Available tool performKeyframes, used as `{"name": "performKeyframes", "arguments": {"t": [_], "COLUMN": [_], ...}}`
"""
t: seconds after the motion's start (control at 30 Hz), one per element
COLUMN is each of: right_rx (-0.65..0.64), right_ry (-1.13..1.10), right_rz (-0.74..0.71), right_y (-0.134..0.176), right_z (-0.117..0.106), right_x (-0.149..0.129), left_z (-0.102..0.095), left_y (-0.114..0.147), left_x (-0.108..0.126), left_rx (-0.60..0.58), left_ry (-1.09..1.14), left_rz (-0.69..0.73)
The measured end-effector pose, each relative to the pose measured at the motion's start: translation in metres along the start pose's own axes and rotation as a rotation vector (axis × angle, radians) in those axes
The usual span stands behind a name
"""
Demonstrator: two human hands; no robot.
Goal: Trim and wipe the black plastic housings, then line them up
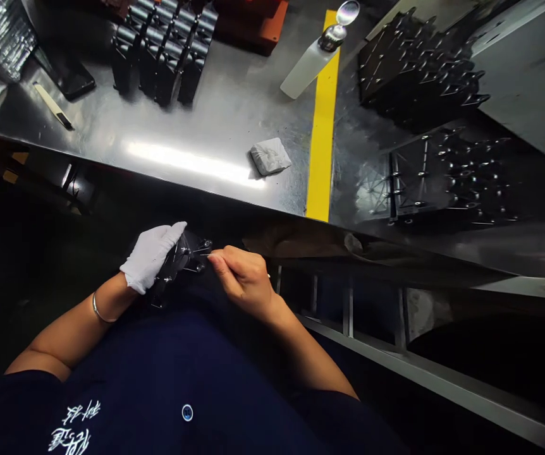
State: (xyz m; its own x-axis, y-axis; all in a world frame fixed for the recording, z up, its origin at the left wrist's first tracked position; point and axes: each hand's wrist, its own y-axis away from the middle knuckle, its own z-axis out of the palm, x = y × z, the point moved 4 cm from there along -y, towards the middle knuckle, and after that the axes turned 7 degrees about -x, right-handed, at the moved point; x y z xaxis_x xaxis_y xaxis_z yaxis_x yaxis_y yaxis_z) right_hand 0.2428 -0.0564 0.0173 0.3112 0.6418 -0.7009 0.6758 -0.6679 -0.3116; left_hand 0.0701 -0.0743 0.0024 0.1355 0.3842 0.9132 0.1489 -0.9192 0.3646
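Seemingly I'm working the black part (174, 264), left hand (152, 258) gripping it, right hand (246, 278) pinching a thin implement (203, 254); next likely wants steadiness.

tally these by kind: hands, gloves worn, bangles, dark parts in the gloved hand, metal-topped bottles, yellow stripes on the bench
Hands: 2, left hand and right hand
White glove: 1
Bangle: 1
Dark part: 1
Metal-topped bottle: 1
Yellow stripe: 1
Total: 7

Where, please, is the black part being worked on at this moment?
In the head view, the black part is left of centre, below the metal bench, between the gloved left hand and bare right hand.
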Motion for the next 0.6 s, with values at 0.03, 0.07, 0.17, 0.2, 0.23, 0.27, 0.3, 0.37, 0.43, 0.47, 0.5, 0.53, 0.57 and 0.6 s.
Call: {"name": "performKeyframes", "arguments": {"t": [0.03,0.07,0.17,0.2,0.23,0.27,0.3,0.37,0.43,0.47,0.5,0.53,0.57,0.6], "right_rx": [-0.011,-0.004,0.067,0.072,0.064,0.043,0.014,-0.058,-0.122,-0.151,-0.187,-0.238,-0.289,-0.324], "right_ry": [-0.036,-0.050,0.034,0.060,0.064,0.047,0.013,-0.079,-0.163,-0.201,-0.249,-0.315,-0.398,-0.484], "right_rz": [-0.007,-0.011,-0.005,-0.004,-0.004,0.000,0.010,0.035,0.055,0.063,0.061,0.040,0.003,-0.044], "right_y": [0.000,-0.001,-0.001,-0.001,-0.001,-0.001,-0.002,-0.002,-0.002,-0.001,0.000,0.001,0.002,0.004], "right_z": [-0.002,-0.005,-0.010,-0.010,-0.009,-0.008,-0.007,-0.006,-0.008,-0.010,-0.011,-0.011,-0.011,-0.011], "right_x": [-0.001,-0.002,-0.004,-0.004,-0.005,-0.005,-0.006,-0.006,-0.006,-0.005,-0.005,-0.005,-0.005,-0.006], "left_z": [0.000,0.000,-0.001,-0.001,-0.001,-0.002,-0.002,-0.002,-0.001,0.000,0.002,0.003,0.004,0.004], "left_y": [0.001,0.002,0.004,0.005,0.005,0.005,0.006,0.007,0.008,0.009,0.011,0.012,0.013,0.014], "left_x": [0.000,-0.001,0.000,0.000,0.000,-0.001,-0.002,-0.003,-0.004,-0.004,-0.004,-0.004,-0.003,-0.001], "left_rx": [0.004,0.011,0.050,0.058,0.064,0.073,0.080,0.087,0.079,0.070,0.058,0.048,0.044,0.052], "left_ry": [0.003,0.009,0.040,0.052,0.067,0.080,0.093,0.113,0.138,0.154,0.171,0.184,0.193,0.199], "left_rz": [-0.027,-0.056,-0.111,-0.117,-0.120,-0.120,-0.118,-0.100,-0.075,-0.065,-0.058,-0.046,-0.024,0.006]}}
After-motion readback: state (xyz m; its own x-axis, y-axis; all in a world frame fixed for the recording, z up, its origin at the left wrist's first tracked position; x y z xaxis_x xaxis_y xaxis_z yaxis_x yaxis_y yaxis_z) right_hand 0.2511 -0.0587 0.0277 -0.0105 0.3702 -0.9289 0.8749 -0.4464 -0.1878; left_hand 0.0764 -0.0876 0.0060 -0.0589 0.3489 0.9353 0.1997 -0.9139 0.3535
